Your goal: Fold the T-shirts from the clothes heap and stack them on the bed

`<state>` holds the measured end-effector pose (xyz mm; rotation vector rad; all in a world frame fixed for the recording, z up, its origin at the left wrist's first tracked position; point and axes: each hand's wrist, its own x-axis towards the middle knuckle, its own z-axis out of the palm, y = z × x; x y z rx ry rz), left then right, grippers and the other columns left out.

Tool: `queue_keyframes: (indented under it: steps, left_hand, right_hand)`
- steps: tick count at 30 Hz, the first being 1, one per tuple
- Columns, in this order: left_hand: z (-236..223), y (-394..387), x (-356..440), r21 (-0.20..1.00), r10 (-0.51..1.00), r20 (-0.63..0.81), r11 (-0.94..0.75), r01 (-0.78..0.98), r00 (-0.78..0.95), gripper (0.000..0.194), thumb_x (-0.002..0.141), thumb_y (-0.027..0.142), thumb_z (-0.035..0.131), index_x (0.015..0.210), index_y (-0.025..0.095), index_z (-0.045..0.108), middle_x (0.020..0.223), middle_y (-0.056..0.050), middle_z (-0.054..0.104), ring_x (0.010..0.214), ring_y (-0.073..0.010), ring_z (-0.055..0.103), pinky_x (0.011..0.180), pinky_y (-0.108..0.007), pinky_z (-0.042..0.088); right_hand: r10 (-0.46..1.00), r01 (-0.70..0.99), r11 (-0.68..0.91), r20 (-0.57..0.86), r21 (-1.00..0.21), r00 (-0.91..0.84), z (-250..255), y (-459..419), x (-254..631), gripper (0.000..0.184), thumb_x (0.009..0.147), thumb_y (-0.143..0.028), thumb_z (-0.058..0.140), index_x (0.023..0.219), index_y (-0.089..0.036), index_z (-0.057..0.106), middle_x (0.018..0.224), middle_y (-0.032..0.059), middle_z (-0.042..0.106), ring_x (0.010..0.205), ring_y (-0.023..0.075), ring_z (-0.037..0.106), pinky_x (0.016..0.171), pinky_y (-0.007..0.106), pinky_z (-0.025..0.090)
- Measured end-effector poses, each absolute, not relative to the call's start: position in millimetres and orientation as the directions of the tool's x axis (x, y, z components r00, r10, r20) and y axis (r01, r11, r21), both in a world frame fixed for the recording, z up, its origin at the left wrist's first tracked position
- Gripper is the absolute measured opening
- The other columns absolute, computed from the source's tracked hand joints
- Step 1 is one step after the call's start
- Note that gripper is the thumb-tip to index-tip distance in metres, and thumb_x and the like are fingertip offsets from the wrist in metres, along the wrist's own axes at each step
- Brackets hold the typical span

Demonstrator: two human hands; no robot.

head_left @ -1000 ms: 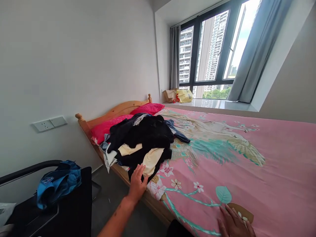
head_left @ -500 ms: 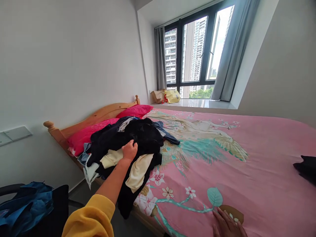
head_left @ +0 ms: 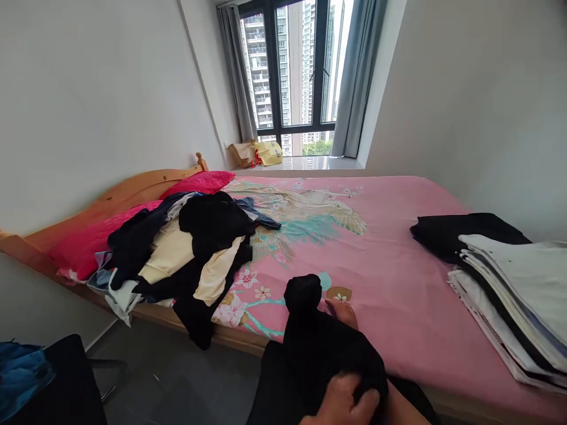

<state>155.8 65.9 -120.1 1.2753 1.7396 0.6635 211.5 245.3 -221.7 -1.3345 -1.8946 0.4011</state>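
So the left hand [head_left: 342,396] has its fingers bunched tight in a black garment [head_left: 325,342] — it's right in front of the person, at the near edge of the pink bedsheet [head_left: 390,277]. Right hand [head_left: 344,313] is half hidden behind it — can't tell if it's gripping. Messy clothes pile [head_left: 217,221] left, folded stack [head_left: 522,265] right.

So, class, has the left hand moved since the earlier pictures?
Yes: the left hand has moved right and towards the person, away from the wooden headboard, now gripping a black garment.
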Motion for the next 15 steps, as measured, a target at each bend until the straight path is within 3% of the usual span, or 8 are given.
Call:
queue_keyframes:
  steps: [3,5,8,10,12,15]
  left_hand:
    - [-125.4,62.3,124.1,0.9,0.982,-0.187,0.169,0.401,0.005,0.048,0.081,0.04,0.049,0.125,0.022,0.055,0.126,-0.009,0.057,0.118,-0.0246,0.05,0.103,-0.039,0.037]
    - [-129.6,62.8,105.6,0.929,0.998,-0.044,0.025,0.369,0.043,0.043,0.084,0.028,0.043,0.125,0.023,0.055,0.123,-0.007,0.059,0.119,-0.0218,0.049,0.106,-0.039,0.035]
    - [-141.2,61.0,91.5,0.903,0.996,0.075,-0.045,0.426,-0.054,0.042,0.082,0.017,0.039,0.116,0.025,0.061,0.116,-0.007,0.059,0.115,-0.0207,0.051,0.103,-0.041,0.039]
    - [-148.3,61.7,88.5,0.866,0.979,0.157,-0.071,0.495,-0.134,0.037,0.081,0.015,0.04,0.108,0.024,0.064,0.111,-0.007,0.058,0.109,-0.0208,0.053,0.098,-0.04,0.043]
    - [-150.5,68.3,87.3,0.815,0.941,0.262,-0.097,0.571,-0.214,0.029,0.079,0.018,0.047,0.101,0.022,0.065,0.107,-0.008,0.056,0.104,-0.0217,0.054,0.093,-0.041,0.045]
    - [-142.8,90.3,87.4,0.748,0.857,0.403,-0.105,0.655,-0.322,0.025,0.071,0.026,0.061,0.096,0.019,0.061,0.104,-0.008,0.053,0.103,-0.0244,0.052,0.093,-0.043,0.043]
  right_hand:
    - [0.926,0.54,0.36,0.363,-0.761,-0.105,-217.0,241.6,220.8,0.038,0.084,-0.041,0.04,0.098,-0.016,0.065,0.1,0.0111,0.067,0.097,0.0235,0.06,0.093,0.041,0.041]
    - [0.943,0.464,0.323,0.324,-0.825,-0.079,-206.9,229.8,229.3,0.042,0.088,-0.043,0.035,0.101,-0.014,0.062,0.093,0.0097,0.069,0.089,0.0201,0.062,0.085,0.035,0.047]
    - [0.984,0.228,0.176,0.18,-0.958,-0.001,-186.0,190.8,247.1,0.043,0.09,-0.045,0.034,0.101,-0.013,0.06,0.082,0.0074,0.069,0.08,0.0182,0.064,0.078,0.032,0.05]
    - [0.996,0.058,0.069,0.073,-0.996,0.058,-176.4,151.2,259.7,0.039,0.089,-0.046,0.04,0.101,-0.015,0.059,0.086,0.0073,0.068,0.083,0.0189,0.063,0.079,0.032,0.05]
    - [0.994,0.064,0.068,0.073,-0.996,0.079,-175.8,108.1,269.8,0.034,0.085,-0.044,0.049,0.105,-0.017,0.057,0.098,0.0081,0.065,0.09,0.02,0.061,0.083,0.033,0.049]
    - [0.987,0.23,0.154,0.162,-0.961,0.014,-188.0,58.5,275.4,0.04,0.079,-0.037,0.059,0.115,-0.02,0.052,0.115,0.0094,0.058,0.105,0.0227,0.056,0.09,0.037,0.046]
